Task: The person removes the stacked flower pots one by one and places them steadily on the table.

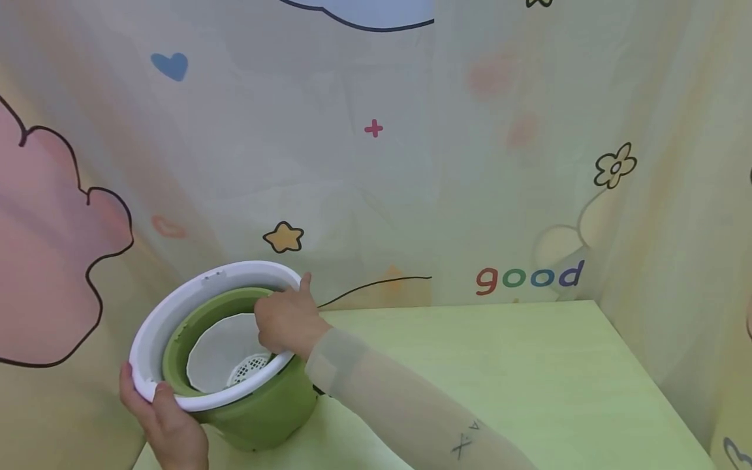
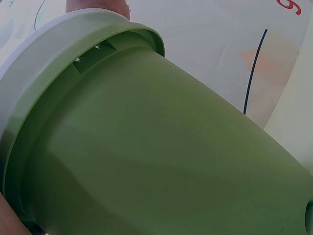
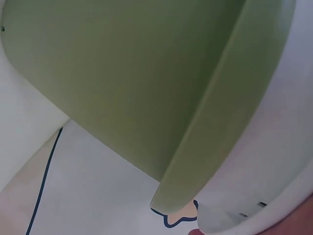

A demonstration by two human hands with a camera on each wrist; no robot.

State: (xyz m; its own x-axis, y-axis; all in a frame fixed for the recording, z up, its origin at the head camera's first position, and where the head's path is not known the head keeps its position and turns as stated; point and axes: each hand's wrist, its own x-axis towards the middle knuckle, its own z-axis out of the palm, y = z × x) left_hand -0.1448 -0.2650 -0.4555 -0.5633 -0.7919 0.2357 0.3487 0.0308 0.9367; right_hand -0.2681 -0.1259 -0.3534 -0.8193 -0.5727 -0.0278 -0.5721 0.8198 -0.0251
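Note:
A green plastic bucket (image 1: 264,411) with a wide white ring (image 1: 147,343) around its top stands tilted at the left of the table. Inside it shows a white lining with a perforated round part (image 1: 249,369). My left hand (image 1: 173,427) grips the white ring at its near left edge, thumb on top. Across the ring's right side, my right hand (image 1: 290,320) holds on with curled fingers over the inside and one finger outside. The left wrist view is filled by the bucket's green wall (image 2: 161,142). In the right wrist view the green collar (image 3: 234,112) sits beside the white ring (image 3: 279,147).
The pale green table (image 1: 499,378) extends to the right of the bucket. A patterned curtain (image 1: 352,183) hangs behind and along both sides, close to the bucket's left and far edges.

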